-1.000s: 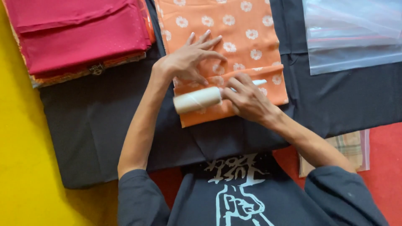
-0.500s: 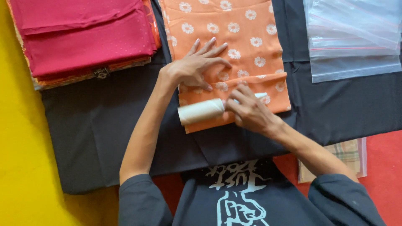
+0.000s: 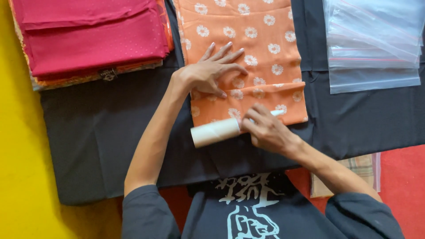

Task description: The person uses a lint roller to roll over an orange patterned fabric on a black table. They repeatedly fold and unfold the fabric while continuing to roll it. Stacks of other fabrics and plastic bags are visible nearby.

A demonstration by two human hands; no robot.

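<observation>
You rolled lint off folded cloth.
Your left hand (image 3: 211,73) lay flat, pinning the orange flower-printed fabric (image 3: 248,53); your right hand (image 3: 265,130) was clamped on the white cylindrical lint roller (image 3: 215,132).

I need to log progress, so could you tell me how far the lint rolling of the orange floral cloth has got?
Done: the orange floral cloth lies folded flat on the dark cloth. In hand: the left hand presses it while the right hand runs the lint roller at its near edge. Left: the clear bags lie untouched.
</observation>
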